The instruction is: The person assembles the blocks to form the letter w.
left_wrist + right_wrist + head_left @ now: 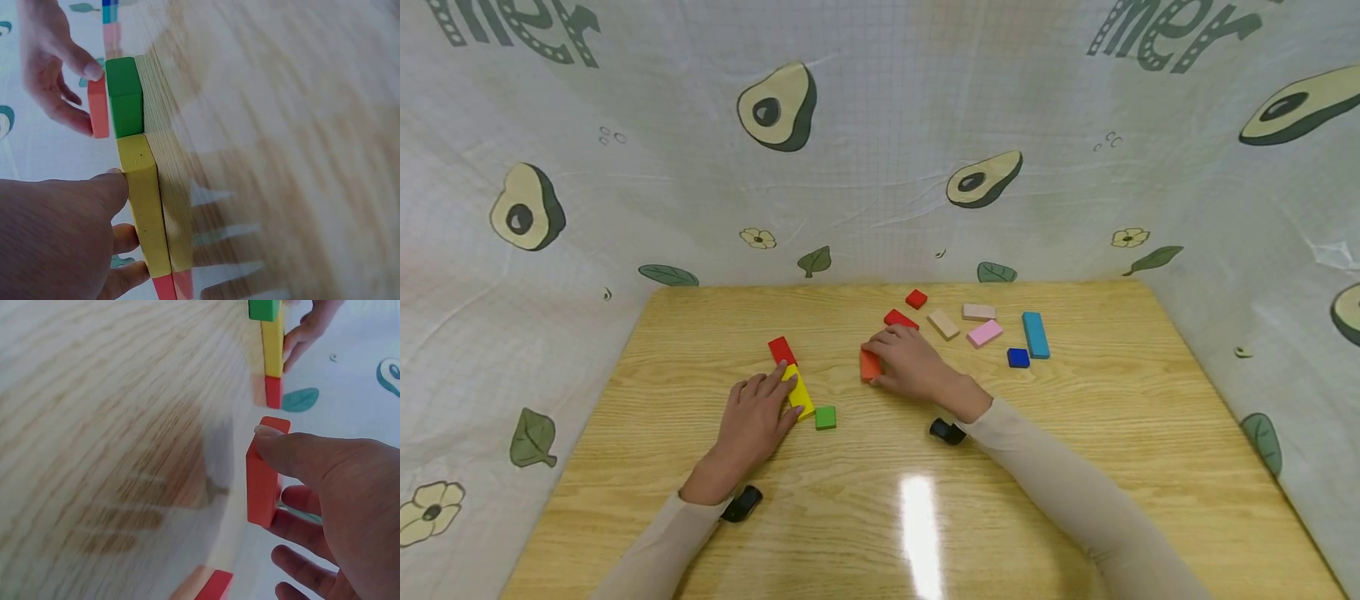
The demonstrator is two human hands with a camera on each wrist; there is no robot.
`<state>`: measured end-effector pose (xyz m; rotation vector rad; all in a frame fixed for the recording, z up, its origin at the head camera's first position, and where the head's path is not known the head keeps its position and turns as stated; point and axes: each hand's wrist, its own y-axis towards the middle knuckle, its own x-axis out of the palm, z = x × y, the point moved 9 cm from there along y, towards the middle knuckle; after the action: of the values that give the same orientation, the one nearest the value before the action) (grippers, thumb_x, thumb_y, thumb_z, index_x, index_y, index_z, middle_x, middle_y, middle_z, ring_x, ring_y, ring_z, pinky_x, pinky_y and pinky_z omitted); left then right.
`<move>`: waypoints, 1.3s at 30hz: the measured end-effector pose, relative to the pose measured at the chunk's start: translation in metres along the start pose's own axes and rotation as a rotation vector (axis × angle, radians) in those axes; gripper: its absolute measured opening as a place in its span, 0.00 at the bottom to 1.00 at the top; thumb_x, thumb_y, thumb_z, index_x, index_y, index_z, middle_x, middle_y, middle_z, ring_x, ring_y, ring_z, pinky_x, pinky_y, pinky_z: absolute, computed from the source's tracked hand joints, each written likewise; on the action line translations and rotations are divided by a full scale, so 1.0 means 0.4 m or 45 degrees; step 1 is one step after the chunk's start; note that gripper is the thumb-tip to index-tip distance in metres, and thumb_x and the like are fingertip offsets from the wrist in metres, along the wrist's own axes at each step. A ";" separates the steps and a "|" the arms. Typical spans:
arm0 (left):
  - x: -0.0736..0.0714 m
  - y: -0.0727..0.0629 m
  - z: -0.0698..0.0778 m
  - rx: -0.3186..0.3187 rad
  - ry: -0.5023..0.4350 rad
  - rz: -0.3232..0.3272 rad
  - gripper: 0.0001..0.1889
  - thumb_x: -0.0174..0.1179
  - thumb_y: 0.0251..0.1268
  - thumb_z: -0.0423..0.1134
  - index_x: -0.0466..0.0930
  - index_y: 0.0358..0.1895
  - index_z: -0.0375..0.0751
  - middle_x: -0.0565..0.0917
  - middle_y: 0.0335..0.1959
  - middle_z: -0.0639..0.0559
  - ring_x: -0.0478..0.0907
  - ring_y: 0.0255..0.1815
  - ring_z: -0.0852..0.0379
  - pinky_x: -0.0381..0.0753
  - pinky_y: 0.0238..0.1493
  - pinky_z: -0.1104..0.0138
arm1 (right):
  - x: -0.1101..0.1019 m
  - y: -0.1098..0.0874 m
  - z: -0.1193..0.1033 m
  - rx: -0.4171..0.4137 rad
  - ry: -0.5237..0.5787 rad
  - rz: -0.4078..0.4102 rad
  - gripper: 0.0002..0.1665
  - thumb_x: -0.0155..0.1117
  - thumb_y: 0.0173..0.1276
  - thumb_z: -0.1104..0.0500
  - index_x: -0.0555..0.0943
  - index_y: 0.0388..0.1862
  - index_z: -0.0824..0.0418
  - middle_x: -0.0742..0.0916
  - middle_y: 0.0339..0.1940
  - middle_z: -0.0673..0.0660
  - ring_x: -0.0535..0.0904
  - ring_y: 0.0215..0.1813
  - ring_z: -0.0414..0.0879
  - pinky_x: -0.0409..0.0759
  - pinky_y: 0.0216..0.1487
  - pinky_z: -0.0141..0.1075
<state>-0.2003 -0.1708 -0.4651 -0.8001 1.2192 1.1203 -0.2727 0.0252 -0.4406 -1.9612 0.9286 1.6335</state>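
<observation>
Showing between right fingers: block (orange)

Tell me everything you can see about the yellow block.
The yellow block is a long, straight-edged bar, apparently painted wood, with a few small dark specks. It lies on the wood-grain table, slanting in the head view. The left grip touches it. A red block lies at its far end, a green block by its near end; whether either touches it is unclear.

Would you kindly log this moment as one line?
left hand: touching yellow block | right hand: holding orange block | green block: by yellow block's near end
</observation>
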 end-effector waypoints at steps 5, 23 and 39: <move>0.002 0.000 -0.001 -0.001 -0.011 -0.003 0.28 0.65 0.77 0.47 0.77 0.73 0.35 0.69 0.80 0.37 0.70 0.72 0.32 0.64 0.74 0.37 | 0.007 0.000 -0.007 0.005 -0.006 0.006 0.33 0.77 0.70 0.50 0.82 0.68 0.65 0.86 0.64 0.59 0.75 0.69 0.58 0.68 0.77 0.51; 0.000 -0.005 -0.001 0.015 -0.008 0.021 0.28 0.66 0.76 0.46 0.78 0.72 0.35 0.70 0.79 0.37 0.71 0.71 0.32 0.66 0.72 0.38 | 0.017 0.003 -0.031 0.076 0.021 0.030 0.33 0.78 0.69 0.48 0.82 0.68 0.62 0.85 0.65 0.59 0.76 0.68 0.57 0.70 0.75 0.51; -0.007 -0.006 0.002 0.022 -0.010 0.052 0.27 0.67 0.75 0.45 0.78 0.71 0.36 0.71 0.78 0.38 0.72 0.70 0.33 0.67 0.71 0.38 | 0.033 0.010 -0.075 0.069 0.016 0.039 0.33 0.78 0.68 0.46 0.83 0.66 0.62 0.86 0.63 0.58 0.77 0.65 0.56 0.73 0.72 0.50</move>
<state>-0.1977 -0.1714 -0.4624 -0.7598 1.2418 1.1437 -0.2537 -0.0011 -0.4467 -1.9322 1.0021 1.5980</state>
